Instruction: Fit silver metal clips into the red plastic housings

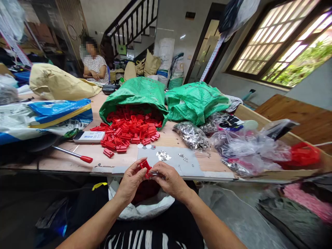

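Observation:
My left hand (pixel 131 181) is closed on a small red plastic part (pixel 145 167), its thumb and fingers pinching the sides. From the other side my right hand (pixel 171 180) grips a slim metal tool that looks like tweezers (pixel 157 174), its tip against the red part. Below both hands an open white sack (pixel 145 211) sits in my lap, with red inside it. Just beyond the hands, small shiny metal pieces (pixel 163 155) lie in a pile on a grey mat (pixel 192 165), with a smaller group to the right.
Many red parts (pixel 129 128) spill from a green sack (pixel 137 88) onto the table. A white box (pixel 89 137) and a red-tipped lever (pixel 85 158) are on the left. Bags of metal pieces (pixel 192 135) stand right. Across the table sits a person (pixel 94 67), arms folded.

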The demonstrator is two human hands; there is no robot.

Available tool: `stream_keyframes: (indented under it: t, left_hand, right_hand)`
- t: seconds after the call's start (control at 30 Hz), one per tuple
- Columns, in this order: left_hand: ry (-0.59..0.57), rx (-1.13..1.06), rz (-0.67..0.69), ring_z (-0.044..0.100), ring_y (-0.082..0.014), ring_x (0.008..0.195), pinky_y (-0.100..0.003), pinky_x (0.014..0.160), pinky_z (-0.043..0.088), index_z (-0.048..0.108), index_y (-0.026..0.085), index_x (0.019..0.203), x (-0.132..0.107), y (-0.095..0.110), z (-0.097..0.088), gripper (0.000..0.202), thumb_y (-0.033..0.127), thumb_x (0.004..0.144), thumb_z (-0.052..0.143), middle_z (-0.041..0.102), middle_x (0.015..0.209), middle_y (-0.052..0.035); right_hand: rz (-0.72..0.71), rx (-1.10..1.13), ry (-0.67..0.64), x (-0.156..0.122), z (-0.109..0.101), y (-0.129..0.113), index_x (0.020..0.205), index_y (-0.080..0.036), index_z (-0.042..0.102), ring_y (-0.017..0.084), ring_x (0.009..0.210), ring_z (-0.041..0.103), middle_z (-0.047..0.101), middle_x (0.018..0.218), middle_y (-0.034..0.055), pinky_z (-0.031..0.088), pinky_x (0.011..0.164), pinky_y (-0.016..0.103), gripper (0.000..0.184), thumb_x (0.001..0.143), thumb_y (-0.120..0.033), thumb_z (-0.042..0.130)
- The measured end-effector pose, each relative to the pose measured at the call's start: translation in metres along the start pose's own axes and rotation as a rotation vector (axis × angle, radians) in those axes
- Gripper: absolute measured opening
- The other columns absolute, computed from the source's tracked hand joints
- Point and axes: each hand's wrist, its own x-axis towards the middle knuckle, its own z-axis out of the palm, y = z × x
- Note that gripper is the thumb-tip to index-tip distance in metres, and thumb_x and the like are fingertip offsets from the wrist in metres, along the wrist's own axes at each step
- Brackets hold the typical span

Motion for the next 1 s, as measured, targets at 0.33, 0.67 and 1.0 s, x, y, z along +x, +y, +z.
stream_keyframes:
  t: [0.33, 0.67, 1.0]
  left_hand:
    - [-0.032, 0.093, 0.015, 0.063, -0.0146, 0.088, -0.025, 0.080, 0.049, 0.060, 0.022, 0.114, 0.000, -0.005, -0.005, 0.043, 0.025, 0.073, 0.071, 0.068, 0.094, -0.0028]
    - [-0.056, 0.883, 0.373, 0.063, -0.0153, 0.082, -0.026, 0.077, 0.047, 0.059, 0.022, 0.096, 0.032, -0.009, -0.040, 0.032, 0.020, 0.067, 0.073, 0.069, 0.091, 0.0000]
    - [-0.141, 1.161, 0.369, 0.064, -0.0206, 0.104, -0.032, 0.095, 0.046, 0.065, 0.025, 0.113, 0.048, -0.007, -0.049, 0.046, 0.020, 0.068, 0.072, 0.070, 0.112, -0.0025]
  right_hand:
    - [0.243, 0.176, 0.058, -0.006, 0.000, 0.009, 0.095, -0.020, 0.057, 0.009, 0.065, 0.046, 0.057, 0.089, -0.0003, 0.040, 0.062, 0.021, 0.012, 0.084, -0.023, 0.060]
    - [0.275, -0.130, 0.061, -0.012, 0.013, 0.037, 0.108, -0.020, 0.061, 0.016, 0.081, 0.056, 0.061, 0.087, 0.0034, 0.044, 0.076, 0.028, 0.024, 0.085, -0.017, 0.054]
    - [0.230, -0.232, 0.011, -0.005, 0.019, 0.046, 0.096, -0.021, 0.066, 0.016, 0.083, 0.060, 0.066, 0.089, 0.0038, 0.045, 0.076, 0.027, 0.017, 0.084, -0.016, 0.056]
